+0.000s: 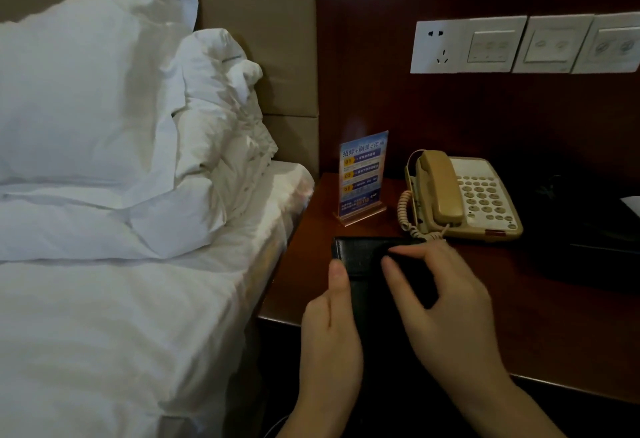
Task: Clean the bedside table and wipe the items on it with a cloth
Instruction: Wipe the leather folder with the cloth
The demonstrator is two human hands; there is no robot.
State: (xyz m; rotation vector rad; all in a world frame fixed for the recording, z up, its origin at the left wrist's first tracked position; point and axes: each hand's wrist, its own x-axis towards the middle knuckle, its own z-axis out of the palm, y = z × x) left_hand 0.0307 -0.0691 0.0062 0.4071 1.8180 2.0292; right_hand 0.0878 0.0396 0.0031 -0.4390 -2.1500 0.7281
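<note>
Black folder (367,261), two hands, one telephone (464,195)

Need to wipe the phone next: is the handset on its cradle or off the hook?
On its cradle. The handset lies flat along the left side of the phone, with the coiled cord hanging beside it; neither hand touches it.

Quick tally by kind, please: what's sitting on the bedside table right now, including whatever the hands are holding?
Telephone: 1
Sign stand: 1
Black folder, held by both hands (left, right): 1
Dark item at right edge, unclear: 1
Total: 4
</note>
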